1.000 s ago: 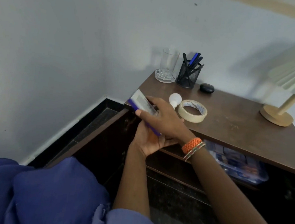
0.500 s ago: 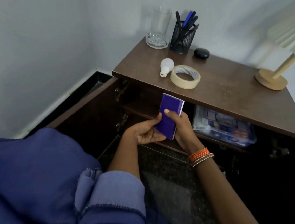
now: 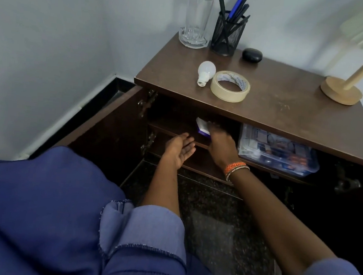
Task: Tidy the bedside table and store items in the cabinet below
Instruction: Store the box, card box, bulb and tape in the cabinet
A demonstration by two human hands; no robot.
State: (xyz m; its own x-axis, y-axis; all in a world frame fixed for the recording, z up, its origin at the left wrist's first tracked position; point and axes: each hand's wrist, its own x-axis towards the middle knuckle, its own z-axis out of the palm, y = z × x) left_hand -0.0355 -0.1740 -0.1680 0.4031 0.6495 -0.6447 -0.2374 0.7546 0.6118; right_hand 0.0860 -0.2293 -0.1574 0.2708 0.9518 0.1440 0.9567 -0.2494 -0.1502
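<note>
My right hand (image 3: 220,144) reaches into the open cabinet and grips a small purple and white box (image 3: 201,126), which rests on the upper shelf (image 3: 170,125) under the tabletop. My left hand (image 3: 179,149) hovers palm up just left of it, fingers apart, holding nothing. On the brown bedside table (image 3: 288,111) lie a white light bulb (image 3: 206,72) and a roll of beige tape (image 3: 230,86), touching each other near the front edge.
At the table's back stand a drinking glass (image 3: 197,20), a black mesh pen holder (image 3: 228,31) and a black oval case (image 3: 252,54). A wooden lamp base (image 3: 341,91) sits at right. A clear plastic organiser box (image 3: 278,151) fills the shelf's right side. The cabinet door (image 3: 111,126) hangs open leftward.
The purple box went from both hands in front of the cabinet onto the upper shelf, carried by my right hand. My left hand let go of it and opened.
</note>
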